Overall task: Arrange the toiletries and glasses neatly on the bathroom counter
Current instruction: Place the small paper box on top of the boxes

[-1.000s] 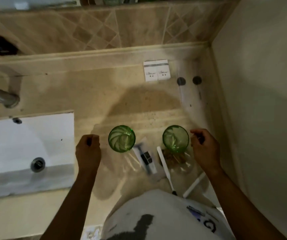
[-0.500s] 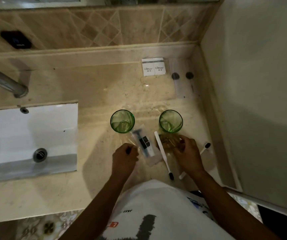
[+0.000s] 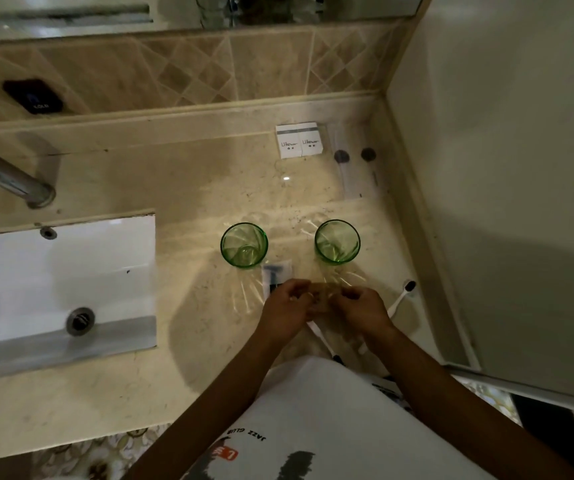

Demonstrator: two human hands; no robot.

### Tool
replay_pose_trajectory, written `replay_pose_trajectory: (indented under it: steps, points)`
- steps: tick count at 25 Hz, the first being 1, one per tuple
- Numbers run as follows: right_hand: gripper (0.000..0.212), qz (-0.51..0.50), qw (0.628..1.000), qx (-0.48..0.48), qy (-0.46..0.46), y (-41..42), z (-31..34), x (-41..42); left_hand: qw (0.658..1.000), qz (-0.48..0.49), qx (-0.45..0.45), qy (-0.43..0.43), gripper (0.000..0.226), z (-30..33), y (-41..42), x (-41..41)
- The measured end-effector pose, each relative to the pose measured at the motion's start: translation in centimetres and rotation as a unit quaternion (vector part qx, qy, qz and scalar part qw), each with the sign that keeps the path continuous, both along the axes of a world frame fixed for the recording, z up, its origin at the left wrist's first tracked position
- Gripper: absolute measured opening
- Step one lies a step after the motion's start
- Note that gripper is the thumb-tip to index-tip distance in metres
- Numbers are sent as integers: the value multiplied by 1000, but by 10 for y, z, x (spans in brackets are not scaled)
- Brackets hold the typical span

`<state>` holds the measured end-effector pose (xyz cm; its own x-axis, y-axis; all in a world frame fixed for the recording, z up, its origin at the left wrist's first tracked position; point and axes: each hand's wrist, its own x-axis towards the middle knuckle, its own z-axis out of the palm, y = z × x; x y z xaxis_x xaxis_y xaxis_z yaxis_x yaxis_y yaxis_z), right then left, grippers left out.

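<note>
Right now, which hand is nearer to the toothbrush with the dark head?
Right. The right hand is just left of the dark-headed toothbrush, nearly touching its handle; the left hand is farther left.

**Head-Worn View over the Bathroom Counter**

A single wide-angle camera, worn on the person's head, looks steeply down and forward onto the counter (image 3: 192,188). Nearest the counter's front edge lies the wearer's shirt (image 3: 313,420); beyond its back edge rise the tiled backsplash (image 3: 188,67) and mirror (image 3: 278,8). No second view exists.
</note>
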<state>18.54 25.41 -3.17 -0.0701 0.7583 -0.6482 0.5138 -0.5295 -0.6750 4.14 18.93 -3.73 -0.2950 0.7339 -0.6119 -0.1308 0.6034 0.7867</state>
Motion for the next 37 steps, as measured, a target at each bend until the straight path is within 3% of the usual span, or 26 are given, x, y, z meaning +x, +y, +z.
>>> replay_pose_trajectory:
  steps: [4, 9, 11, 14, 19, 23, 28, 37]
  points:
    - [9, 11, 999, 14, 29, -4, 15, -6, 999, -14, 7, 36, 30, 3, -9, -14]
    - [3, 9, 997, 36, 72, -2, 42, -12, 988, -24, -26, 148, 34, 22, -19, -29]
    - [2, 3, 995, 26, 93, -1, 51, -13, 992, -6, -24, 121, 32, 32, -21, -31]
    - [21, 11, 994, 31, 108, 0, 60, -14, 998, 45, 4, 42, 31, 55, -21, -34]
    - [31, -34, 984, 82, 157, 14, 80, -12, 992, 93, 73, 38, 26, 92, -10, -47]
    - [22, -31, 984, 100, 144, 36, 84, -28, 994, 70, 56, 57, 18, 100, 15, -59]
    - [7, -53, 979, 96, 169, 71, 86, -42, 994, 44, 56, 88, 27, 104, 45, -80]
    - [33, 2, 982, 148, 116, 165, 65, -91, 986, -5, 64, 152, 41, 87, 142, -128]
